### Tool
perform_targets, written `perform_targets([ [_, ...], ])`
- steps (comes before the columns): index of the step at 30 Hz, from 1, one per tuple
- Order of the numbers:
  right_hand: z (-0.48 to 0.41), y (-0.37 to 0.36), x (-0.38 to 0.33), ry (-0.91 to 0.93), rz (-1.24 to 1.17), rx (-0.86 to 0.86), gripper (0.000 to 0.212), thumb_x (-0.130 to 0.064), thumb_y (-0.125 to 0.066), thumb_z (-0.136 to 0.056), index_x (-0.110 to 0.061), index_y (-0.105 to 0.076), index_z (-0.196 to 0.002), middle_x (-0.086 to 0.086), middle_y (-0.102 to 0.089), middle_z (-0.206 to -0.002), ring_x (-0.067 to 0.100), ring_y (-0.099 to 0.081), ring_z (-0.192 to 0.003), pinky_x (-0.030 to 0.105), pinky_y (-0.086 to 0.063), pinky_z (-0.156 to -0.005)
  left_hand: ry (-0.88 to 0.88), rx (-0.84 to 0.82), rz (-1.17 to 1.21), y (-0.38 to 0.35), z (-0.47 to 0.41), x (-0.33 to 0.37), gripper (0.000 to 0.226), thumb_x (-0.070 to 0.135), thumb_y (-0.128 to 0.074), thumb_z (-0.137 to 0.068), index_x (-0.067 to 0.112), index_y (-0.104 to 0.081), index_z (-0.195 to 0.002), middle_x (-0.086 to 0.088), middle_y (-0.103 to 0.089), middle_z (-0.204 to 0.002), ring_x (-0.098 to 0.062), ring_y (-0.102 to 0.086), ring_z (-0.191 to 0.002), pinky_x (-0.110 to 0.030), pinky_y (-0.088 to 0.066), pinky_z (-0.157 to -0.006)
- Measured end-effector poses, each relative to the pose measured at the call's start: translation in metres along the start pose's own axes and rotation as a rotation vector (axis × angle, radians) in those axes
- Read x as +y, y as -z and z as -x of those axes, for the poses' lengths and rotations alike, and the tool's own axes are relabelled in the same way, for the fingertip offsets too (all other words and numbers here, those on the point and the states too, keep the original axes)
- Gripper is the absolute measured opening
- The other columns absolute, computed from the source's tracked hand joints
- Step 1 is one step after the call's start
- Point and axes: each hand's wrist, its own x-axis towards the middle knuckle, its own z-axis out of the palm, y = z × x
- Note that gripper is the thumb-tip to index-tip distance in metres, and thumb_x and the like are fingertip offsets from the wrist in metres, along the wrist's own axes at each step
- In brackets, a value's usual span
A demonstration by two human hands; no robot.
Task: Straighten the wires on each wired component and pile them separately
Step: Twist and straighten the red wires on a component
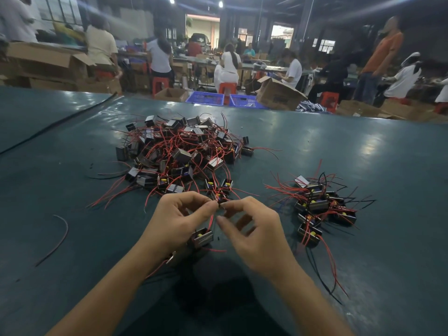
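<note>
Near side of table [363, 154], head view | left hand [179, 219] and right hand [254, 229] each pinch one red wire [211, 220], fingertips nearly meeting | its component [202, 237] hangs by the left palm | best, I'd say: draw the pinch steadily along the wire, then add to right pile [320, 209], clear of far tangle [184, 151]

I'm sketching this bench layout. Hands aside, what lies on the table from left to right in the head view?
Loose wire → large tangled pile of wired components → smaller pile of wired components.
</note>
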Motion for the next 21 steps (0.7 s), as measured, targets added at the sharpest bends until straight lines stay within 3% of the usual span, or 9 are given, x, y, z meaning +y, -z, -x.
perform_targets([
  [3,0.000,0.006,0.008,0.247,0.204,0.069,0.011,-0.022,-0.070,-0.090,-0.011,-0.074,-0.093,-0.007,-0.065,-0.088,0.009,-0.058,-0.064,0.036,-0.050,-0.054,0.097,-0.094,0.071,0.001,0.000,0.000,0.016,0.029,-0.069,-0.071,0.014,-0.073,-0.073,0.003,-0.066,-0.060,-0.005,-0.057,-0.059,-0.017,-0.047,-0.059],
  [7,0.000,0.010,0.007,0.401,0.308,0.179,0.012,-0.023,-0.072,-0.089,-0.012,-0.075,-0.092,-0.005,-0.065,-0.087,0.008,-0.055,-0.056,0.032,-0.047,-0.045,0.159,-0.175,0.152,0.002,0.000,-0.002,0.024,0.027,-0.068,-0.070,0.004,-0.072,-0.076,0.004,-0.062,-0.059,-0.004,-0.054,-0.058,-0.015,-0.045,-0.059],
  [9,-0.001,0.010,0.007,0.428,0.300,0.155,0.012,-0.023,-0.071,-0.089,-0.012,-0.074,-0.088,-0.006,-0.066,-0.085,0.007,-0.056,-0.059,0.030,-0.048,-0.047,0.168,-0.177,0.152,0.002,-0.001,-0.003,0.025,0.027,-0.069,-0.070,0.003,-0.072,-0.075,0.004,-0.062,-0.058,-0.004,-0.053,-0.057,-0.015,-0.044,-0.058],
  [11,0.000,0.004,0.002,0.198,0.174,0.135,0.010,-0.023,-0.071,-0.088,-0.018,-0.072,-0.080,-0.009,-0.065,-0.077,0.006,-0.057,-0.057,0.026,-0.046,-0.048,0.146,-0.152,0.108,0.002,0.000,-0.003,0.024,0.029,-0.070,-0.070,0.006,-0.073,-0.074,0.003,-0.064,-0.058,-0.005,-0.055,-0.056,-0.016,-0.046,-0.057],
  [14,-0.001,0.001,-0.014,-0.638,-0.583,-0.038,0.012,-0.023,-0.072,-0.087,-0.021,-0.070,-0.075,-0.005,-0.068,-0.068,0.006,-0.059,-0.048,0.020,-0.042,-0.042,0.069,-0.114,-0.030,0.001,0.002,-0.004,0.021,0.029,-0.072,-0.075,0.009,-0.076,-0.075,0.005,-0.066,-0.056,-0.001,-0.055,-0.052,-0.014,-0.043,-0.053],
  [15,-0.003,0.003,-0.015,-0.761,-0.657,-0.104,0.011,-0.026,-0.070,-0.088,-0.019,-0.069,-0.079,-0.004,-0.071,-0.070,0.006,-0.060,-0.048,0.019,-0.043,-0.040,0.055,-0.097,-0.060,0.001,0.002,-0.005,0.017,0.025,-0.073,-0.078,0.009,-0.076,-0.075,0.007,-0.065,-0.054,0.001,-0.054,-0.049,-0.011,-0.041,-0.052],
  [19,-0.008,0.016,-0.014,-0.627,-0.339,-0.150,0.054,-0.066,-0.070,-0.068,-0.018,-0.066,-0.092,-0.005,-0.074,-0.077,0.010,-0.066,-0.054,0.022,-0.044,-0.040,0.041,0.072,-0.107,0.000,0.001,-0.010,0.011,0.020,-0.073,-0.083,0.018,-0.076,-0.073,0.005,-0.068,-0.057,0.000,-0.059,-0.052,-0.011,-0.045,-0.055],
  [21,-0.006,0.025,-0.017,-0.572,-0.276,-0.357,0.060,-0.069,-0.076,-0.062,-0.021,-0.065,-0.094,-0.003,-0.073,-0.076,0.012,-0.068,-0.056,0.023,-0.046,-0.040,0.032,0.165,-0.104,0.001,0.000,-0.010,0.010,0.019,-0.074,-0.083,0.020,-0.076,-0.073,0.005,-0.070,-0.061,0.000,-0.062,-0.055,-0.009,-0.046,-0.057],
])
